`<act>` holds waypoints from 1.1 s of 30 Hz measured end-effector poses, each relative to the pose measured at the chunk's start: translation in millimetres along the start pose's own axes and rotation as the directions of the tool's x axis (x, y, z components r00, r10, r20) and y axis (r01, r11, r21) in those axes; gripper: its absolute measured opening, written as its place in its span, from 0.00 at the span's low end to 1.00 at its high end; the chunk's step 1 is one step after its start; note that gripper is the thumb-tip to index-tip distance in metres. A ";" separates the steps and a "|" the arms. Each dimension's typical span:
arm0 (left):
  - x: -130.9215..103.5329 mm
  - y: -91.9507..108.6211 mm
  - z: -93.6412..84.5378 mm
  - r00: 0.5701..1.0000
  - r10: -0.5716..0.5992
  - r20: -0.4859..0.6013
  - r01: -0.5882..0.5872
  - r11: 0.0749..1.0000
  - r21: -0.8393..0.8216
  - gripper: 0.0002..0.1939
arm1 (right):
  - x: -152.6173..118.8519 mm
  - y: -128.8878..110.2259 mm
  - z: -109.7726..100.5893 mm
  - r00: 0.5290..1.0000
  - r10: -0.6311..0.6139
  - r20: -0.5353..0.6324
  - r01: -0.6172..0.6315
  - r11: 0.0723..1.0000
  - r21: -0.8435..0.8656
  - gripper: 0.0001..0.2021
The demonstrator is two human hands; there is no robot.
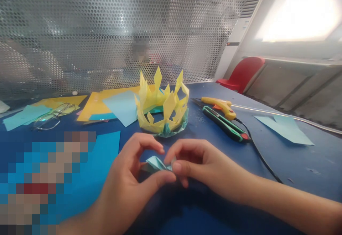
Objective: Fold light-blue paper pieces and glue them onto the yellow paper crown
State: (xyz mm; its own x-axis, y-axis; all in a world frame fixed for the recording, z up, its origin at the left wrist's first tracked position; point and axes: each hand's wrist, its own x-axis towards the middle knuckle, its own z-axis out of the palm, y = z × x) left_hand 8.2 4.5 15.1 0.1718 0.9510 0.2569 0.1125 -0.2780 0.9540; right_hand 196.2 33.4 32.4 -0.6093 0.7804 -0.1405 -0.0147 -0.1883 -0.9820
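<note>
A small folded piece of light blue paper is held between my two hands, just above the blue table. My left hand curls round its left side, with the thumb along the near edge. The thumb and fingers of my right hand pinch its right end. Right behind them stands a yellow folded-paper crown, its points upright. Teal folded paper runs round part of the crown's base.
To the right lie a yellow glue gun with a black cord, a green-and-black utility knife and a pale blue sheet. Glasses and coloured papers are at left. A perforated metal screen stands behind. The lower left is pixelated.
</note>
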 end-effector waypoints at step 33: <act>3.8 4.6 0.9 0.992 0.017 -0.123 0.008 0.980 0.198 0.05 | -4.6 0.7 11.5 0.936 -0.237 -0.259 0.171 0.952 -0.252 0.04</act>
State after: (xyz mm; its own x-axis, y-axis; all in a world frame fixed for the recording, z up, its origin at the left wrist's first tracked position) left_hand 10.3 6.6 20.3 0.0517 0.9555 0.2905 0.3058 -0.2921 0.9062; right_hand 189.9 22.9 33.8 -0.3614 0.9299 0.0684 0.0815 0.1045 -0.9912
